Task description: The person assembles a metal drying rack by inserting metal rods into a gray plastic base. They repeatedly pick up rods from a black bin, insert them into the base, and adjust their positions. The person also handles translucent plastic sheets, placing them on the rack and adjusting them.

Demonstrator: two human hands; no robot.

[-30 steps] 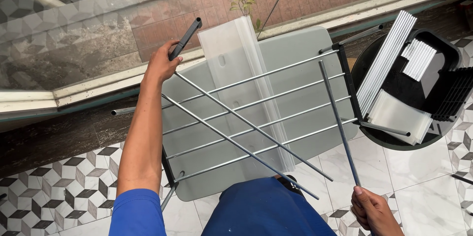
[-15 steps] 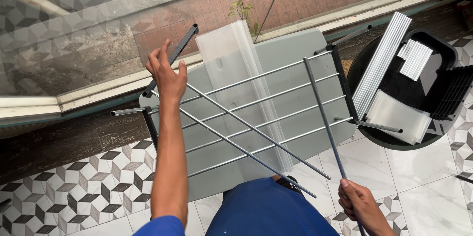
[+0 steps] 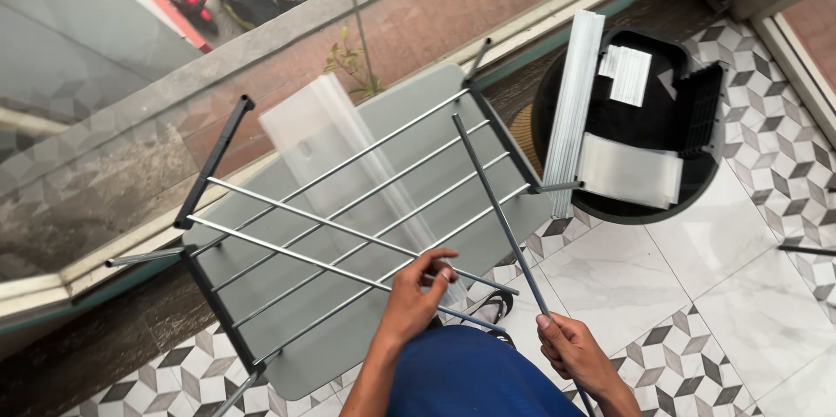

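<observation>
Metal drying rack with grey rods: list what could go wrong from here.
1. The right hand grips one long loose grey rod near its lower end; its far tip could swing into the glass balcony panel.
2. The left hand pinches thin crossing rods; fingers could get trapped.
3. The clear plastic sleeve lying under the rack could slip off.

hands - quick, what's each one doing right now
Left hand: fingers curled around a thin metal rod of the rack.
Right hand: closed on a dark rod.
</observation>
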